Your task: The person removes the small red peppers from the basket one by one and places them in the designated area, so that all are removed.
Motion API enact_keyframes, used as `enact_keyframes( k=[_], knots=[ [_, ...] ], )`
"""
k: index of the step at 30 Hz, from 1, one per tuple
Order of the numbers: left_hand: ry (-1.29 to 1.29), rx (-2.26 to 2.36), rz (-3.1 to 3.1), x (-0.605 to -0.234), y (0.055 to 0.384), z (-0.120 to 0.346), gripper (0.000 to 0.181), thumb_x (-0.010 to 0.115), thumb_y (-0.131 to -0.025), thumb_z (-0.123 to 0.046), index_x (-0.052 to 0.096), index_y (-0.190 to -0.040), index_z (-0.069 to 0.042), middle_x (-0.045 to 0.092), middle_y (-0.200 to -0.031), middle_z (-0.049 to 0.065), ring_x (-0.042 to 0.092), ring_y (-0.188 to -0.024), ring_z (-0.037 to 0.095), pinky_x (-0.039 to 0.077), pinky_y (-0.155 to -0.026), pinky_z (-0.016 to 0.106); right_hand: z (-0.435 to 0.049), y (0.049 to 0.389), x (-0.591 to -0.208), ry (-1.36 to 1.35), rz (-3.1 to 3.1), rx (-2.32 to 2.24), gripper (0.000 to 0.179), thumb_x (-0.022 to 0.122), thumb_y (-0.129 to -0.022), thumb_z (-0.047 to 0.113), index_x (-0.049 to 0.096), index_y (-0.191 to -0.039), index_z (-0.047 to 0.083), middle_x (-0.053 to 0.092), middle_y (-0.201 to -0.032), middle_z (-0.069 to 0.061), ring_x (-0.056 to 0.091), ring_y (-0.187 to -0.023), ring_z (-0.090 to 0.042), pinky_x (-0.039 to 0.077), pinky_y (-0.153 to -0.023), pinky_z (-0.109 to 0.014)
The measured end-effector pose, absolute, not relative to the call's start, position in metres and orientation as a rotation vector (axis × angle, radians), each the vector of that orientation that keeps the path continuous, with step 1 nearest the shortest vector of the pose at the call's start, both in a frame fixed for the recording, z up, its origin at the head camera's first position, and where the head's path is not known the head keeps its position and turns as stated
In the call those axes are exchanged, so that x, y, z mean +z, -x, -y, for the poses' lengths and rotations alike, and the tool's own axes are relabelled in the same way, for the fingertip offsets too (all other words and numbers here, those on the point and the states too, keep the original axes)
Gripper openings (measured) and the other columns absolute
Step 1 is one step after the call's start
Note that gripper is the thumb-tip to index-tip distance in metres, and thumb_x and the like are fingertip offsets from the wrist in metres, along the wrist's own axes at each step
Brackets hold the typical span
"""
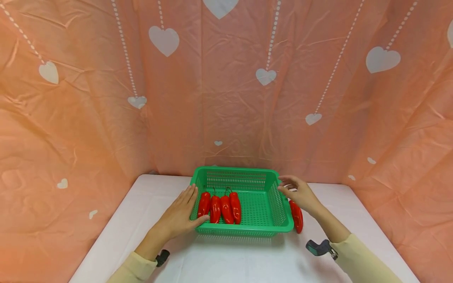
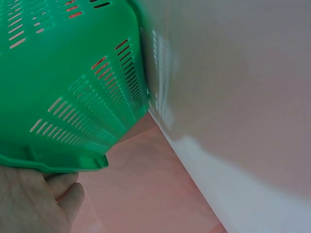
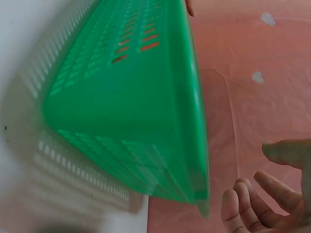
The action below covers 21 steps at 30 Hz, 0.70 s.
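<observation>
Peppers, glossy and tapered, lie in a slotted green plastic basket, left grip straight-fingered at its rim, right grip relaxed, fingers apart.

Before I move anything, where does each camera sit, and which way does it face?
Head: worn on the head, facing forward and down at the basket, peppers, table and backdrop; left grip, right grip and sleeves show.
Left wrist: on that wrist, facing the basket's outside, table and backdrop; part of the left grip shows lower left.
Right wrist: on that wrist, facing the basket's outside; the right grip shows lower right, a fingertip at the top edge.
Both wrist views share the basket, table and backdrop.
</observation>
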State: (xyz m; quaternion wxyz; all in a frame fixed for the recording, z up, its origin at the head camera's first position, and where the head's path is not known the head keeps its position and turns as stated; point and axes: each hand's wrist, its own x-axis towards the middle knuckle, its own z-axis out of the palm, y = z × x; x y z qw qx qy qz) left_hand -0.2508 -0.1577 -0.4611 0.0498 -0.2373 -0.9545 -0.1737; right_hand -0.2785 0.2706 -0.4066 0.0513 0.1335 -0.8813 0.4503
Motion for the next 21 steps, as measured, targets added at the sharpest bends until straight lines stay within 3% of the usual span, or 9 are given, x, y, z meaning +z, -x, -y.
enact_keyframes(
  k=[13, 21],
  knots=[
    [0.720, -0.539, 2.901, -0.462, 0.251, 0.158, 0.107, 0.056, -0.100, -0.071, 0.026, -0.165, 0.009, 0.021, -0.176, 0.024, 0.015, -0.165, 0.041, 0.019, -0.133, 0.055, -0.242, 0.291, -0.409, -0.557, 2.677, 1.366, 0.041, 0.075, -0.103, 0.016, 0.065, -0.138, -0.002, 0.073, -0.117, -0.017, 0.069, -0.105, -0.032, 0.059, -0.084, -0.036],
    [0.723, -0.545, 2.899, -0.464, 0.251, 0.158, 0.109, 0.052, -0.100, -0.075, 0.026, -0.166, 0.008, 0.019, -0.177, 0.023, 0.014, -0.165, 0.040, 0.019, -0.133, 0.055, -0.228, 0.295, -0.411, -0.534, 2.718, 1.371, 0.038, 0.075, -0.102, 0.015, 0.067, -0.137, 0.002, 0.074, -0.113, -0.013, 0.069, -0.104, -0.029, 0.058, -0.082, -0.033]
  ],
)
